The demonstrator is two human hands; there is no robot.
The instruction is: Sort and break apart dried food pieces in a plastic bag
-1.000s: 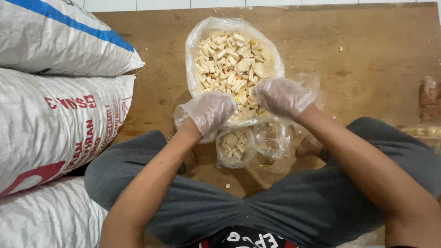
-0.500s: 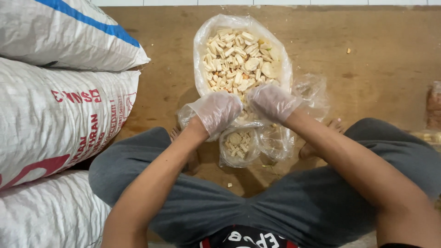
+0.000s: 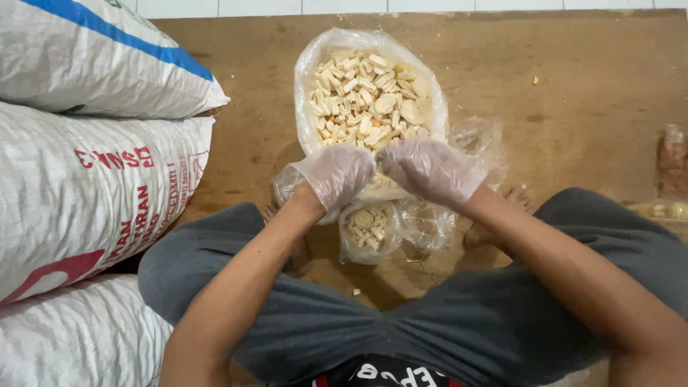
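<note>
Left hand [image 3: 337,174] and right hand [image 3: 432,170], both in thin clear gloves, side by side at the near rim of the big bag [image 3: 315,64] of pale chips [image 3: 365,97] — fingers curled down, whether clenched on chips cannot be told. Just below the hands, a small bag [image 3: 368,231] partly filled with the same chips, standing on the wooden floor [image 3: 573,107]. Left of the left hand, stacked white sacks [image 3: 86,186].

Both my forearms reached forward, bare, converging. My left hand [image 3: 337,174] and right hand [image 3: 432,170] were gloved, knuckles up, fingers [image 3: 401,159] curled down, nearly touching.
</note>
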